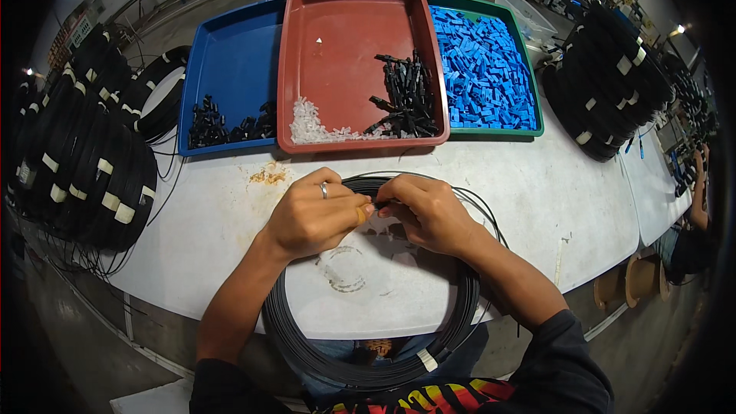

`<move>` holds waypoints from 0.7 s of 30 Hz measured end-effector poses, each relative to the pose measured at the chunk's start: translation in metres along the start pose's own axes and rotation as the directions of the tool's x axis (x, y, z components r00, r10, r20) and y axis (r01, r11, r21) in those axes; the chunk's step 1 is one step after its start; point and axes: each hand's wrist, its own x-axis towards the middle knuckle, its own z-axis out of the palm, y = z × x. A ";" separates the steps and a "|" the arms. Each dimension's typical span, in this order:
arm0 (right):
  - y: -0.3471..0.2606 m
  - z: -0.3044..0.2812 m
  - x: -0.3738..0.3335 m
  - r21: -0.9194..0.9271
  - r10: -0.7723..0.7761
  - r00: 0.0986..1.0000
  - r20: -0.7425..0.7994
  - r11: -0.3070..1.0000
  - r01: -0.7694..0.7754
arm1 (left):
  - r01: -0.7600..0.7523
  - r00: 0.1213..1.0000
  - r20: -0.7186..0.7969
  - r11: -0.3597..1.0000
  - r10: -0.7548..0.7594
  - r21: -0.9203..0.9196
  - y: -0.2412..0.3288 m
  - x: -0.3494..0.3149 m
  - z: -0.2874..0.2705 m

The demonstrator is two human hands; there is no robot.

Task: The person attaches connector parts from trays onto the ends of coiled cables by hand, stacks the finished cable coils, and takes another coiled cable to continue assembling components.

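Note:
A black coil of thin cable (368, 368) lies flat on the white table (537, 199), hanging over its near edge. My left hand (314, 218), with a ring on one finger, and my right hand (429, 211) meet above the coil's far side. Both pinch the cable's end between fingertips, with a small black piece (381, 204) between them. The red tray (307, 69) just beyond my hands holds small clear parts (310, 129) and black connector pieces (406, 100).
A blue tray (230, 61) with small black parts sits left of the red one; a green tray (491, 8) filled with blue pieces (483, 69) sits right. Stacks of taped black cable coils stand at left (84, 153) and right (606, 84). Another person's arm (699, 199) shows at far right.

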 end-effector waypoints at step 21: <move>-0.002 0.000 0.002 0.051 0.021 0.999 -0.044 0.999 -0.019 | -0.010 0.999 -0.030 0.998 0.012 0.067 0.003 0.001 -0.002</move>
